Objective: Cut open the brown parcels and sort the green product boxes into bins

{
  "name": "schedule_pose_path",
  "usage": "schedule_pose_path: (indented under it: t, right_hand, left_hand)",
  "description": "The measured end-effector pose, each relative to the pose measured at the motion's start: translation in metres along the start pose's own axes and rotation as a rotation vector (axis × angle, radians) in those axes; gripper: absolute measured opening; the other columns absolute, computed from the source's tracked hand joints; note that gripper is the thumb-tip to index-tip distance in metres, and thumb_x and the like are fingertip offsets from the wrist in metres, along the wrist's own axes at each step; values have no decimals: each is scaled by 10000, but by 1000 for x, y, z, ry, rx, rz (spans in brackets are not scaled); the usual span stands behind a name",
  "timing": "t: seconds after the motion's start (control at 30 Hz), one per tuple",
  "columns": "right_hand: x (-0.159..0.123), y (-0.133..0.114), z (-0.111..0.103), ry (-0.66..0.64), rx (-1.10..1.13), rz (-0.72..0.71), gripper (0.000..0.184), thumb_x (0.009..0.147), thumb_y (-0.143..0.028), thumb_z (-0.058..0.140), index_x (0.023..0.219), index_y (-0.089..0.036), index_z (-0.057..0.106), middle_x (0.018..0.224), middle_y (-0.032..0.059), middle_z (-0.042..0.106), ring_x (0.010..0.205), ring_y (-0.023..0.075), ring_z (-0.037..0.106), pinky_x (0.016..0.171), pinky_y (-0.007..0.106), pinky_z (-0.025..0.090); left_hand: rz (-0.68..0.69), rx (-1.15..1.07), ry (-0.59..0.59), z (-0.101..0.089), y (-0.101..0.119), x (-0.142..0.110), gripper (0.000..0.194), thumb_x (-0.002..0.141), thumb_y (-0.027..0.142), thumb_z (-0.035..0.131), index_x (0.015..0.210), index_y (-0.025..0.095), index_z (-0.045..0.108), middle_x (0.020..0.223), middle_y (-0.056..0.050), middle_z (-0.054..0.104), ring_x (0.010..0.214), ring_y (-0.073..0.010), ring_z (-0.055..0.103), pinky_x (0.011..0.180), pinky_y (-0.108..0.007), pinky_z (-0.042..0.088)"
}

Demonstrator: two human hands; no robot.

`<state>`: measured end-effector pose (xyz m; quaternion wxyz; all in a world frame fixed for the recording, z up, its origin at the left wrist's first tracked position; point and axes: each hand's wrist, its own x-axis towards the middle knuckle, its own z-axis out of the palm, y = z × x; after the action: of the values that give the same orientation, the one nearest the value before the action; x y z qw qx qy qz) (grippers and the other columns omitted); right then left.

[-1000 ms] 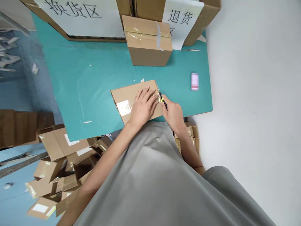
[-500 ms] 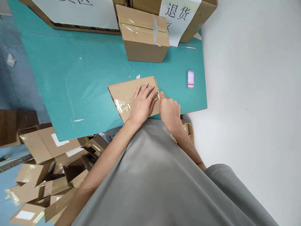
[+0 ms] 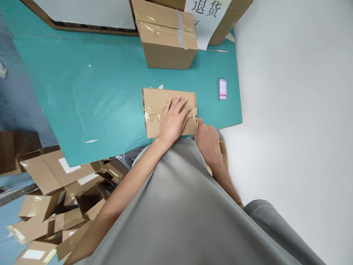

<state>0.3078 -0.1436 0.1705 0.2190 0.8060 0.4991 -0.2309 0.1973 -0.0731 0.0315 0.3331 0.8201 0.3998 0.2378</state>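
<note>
A taped cardboard box [image 3: 152, 100] lies on the teal table near its front edge, with shiny clear tape across the middle of its top. My left hand [image 3: 174, 117] rests flat on that top, fingers spread. At the box's right side, my right hand [image 3: 207, 141] is closed in a fist with the thumb toward the taped edge. A small yellow tool [image 3: 197, 123] shows just past the thumb; my fist hides most of it, so its kind is unclear.
Behind stands a larger taped carton [image 3: 169, 55] beside boxes bearing white paper signs [image 3: 206, 22]. A phone-like item [image 3: 222, 88] lies on the teal table [image 3: 82, 92] at right. Several opened cartons [image 3: 52, 169] are heaped at lower left. A white wall [image 3: 292, 92] borders the right.
The box has turned clockwise and shifted right, so its edges now sit nearly square to me. Both hands moved right with it, my right hand also slightly nearer my body.
</note>
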Motion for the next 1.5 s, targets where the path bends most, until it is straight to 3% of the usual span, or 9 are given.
schedule_pose_path:
  t: [0.23, 0.47, 0.6, 0.73, 0.83, 1.07, 1.2, 1.37, 1.5]
  right_hand:
    - [-10, -4, 21, -10, 73, 33, 519, 1157, -118, 339, 1595, -99, 617, 1210, 248, 856, 1116, 369, 852, 940, 454, 635]
    - [-38, 28, 25, 82, 183, -62, 543, 1203, -301, 422, 1713, -186, 568, 1097, 171, 892, 980, 372, 857, 886, 431, 616]
    - [15, 50, 58, 273, 473, -22, 458, 1225, -364, 408, 1527, -179, 698, 1228, 170, 886, 945, 307, 868, 928, 390, 623]
    - [114, 47, 107, 116, 795, -37, 350, 1221, -306, 450, 1318, -119, 730, 1281, 177, 871, 855, 186, 864, 815, 257, 607]
    - [162, 22, 128, 8, 868, -28, 265, 1187, -252, 510, 1248, -104, 721, 1186, 155, 872, 891, 170, 846, 737, 214, 584]
    - [166, -32, 124, -25, 916, -177, 299, 1152, -413, 571, 1004, -192, 706, 754, -9, 727, 732, 179, 775, 692, 229, 563]
    - [154, -9, 114, 98, 765, -156, 343, 1159, -415, 511, 970, -202, 703, 800, 26, 747, 771, 214, 802, 711, 248, 518]
    - [135, 47, 91, 296, 441, -95, 419, 1161, -422, 448, 1058, -176, 771, 944, 155, 832, 886, 292, 785, 757, 311, 470]
    - [128, 67, 80, 337, 253, -47, 425, 1166, -354, 448, 1243, -126, 799, 1141, 248, 843, 967, 331, 776, 817, 347, 463]
  left_hand:
    - [-16, -76, 32, 2, -4, -1, 411, 1189, 487, 518, 1501, 298, 706, 1737, -92, 611, 1756, -335, 390, 1485, -669, 176]
    - [-33, -57, 23, -13, -11, -7, 421, 1179, 521, 547, 1506, 306, 701, 1760, -97, 589, 1759, -343, 383, 1480, -661, 181]
    - [-59, -26, 58, -39, -25, -19, 448, 1182, 558, 539, 1529, 320, 694, 1769, -93, 581, 1756, -347, 388, 1468, -671, 202]
    - [-102, -41, 135, -74, -49, -41, 535, 1170, 651, 530, 1546, 309, 698, 1768, -112, 580, 1747, -346, 404, 1451, -674, 244]
    - [-158, -82, 223, -102, -71, -67, 632, 1146, 733, 521, 1570, 297, 692, 1769, -143, 572, 1735, -347, 426, 1430, -642, 322]
    - [-357, -116, 405, -139, -100, -128, 702, 1155, 761, 454, 1593, 266, 690, 1750, -183, 587, 1664, -336, 538, 1390, -601, 420]
    - [-401, -206, 445, -120, -98, -139, 668, 1148, 745, 496, 1569, 275, 718, 1745, -161, 601, 1667, -330, 536, 1398, -592, 412]
    - [-515, -507, 428, -54, -102, -135, 724, 1107, 781, 542, 1582, 258, 701, 1727, -143, 626, 1652, -320, 559, 1384, -540, 447]
    - [-622, -712, 335, -5, -113, -132, 926, 943, 872, 712, 1577, 198, 689, 1677, -201, 660, 1574, -398, 633, 1299, -607, 542]
